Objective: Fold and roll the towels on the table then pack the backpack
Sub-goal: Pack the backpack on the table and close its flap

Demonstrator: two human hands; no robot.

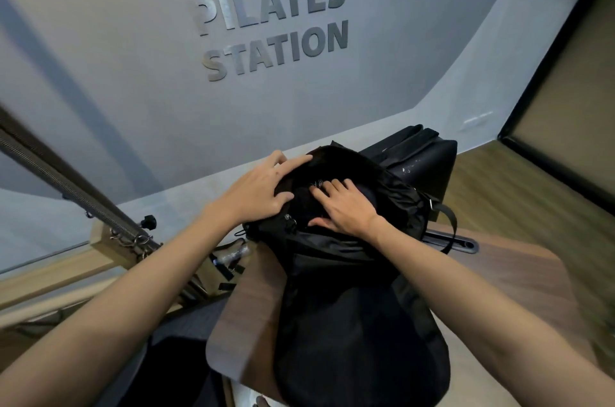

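Head view: the black backpack (349,306) stands on the wooden counter (519,276), its open mouth at the far end. The left hand (259,190) curls its grip over the left rim of the opening, thumb inside, holding it wide. The right hand (342,207) lies flat inside the mouth, fingers straight, pressing on dark contents. No towels can be made out; whether they are already inside is unclear, since all within is black.

The step in hand looks like settling the load. To do it well, the person should keep the rim pulled taut, press evenly downward rather than sideways, and keep the bag from tipping toward the black case (422,160) just behind.
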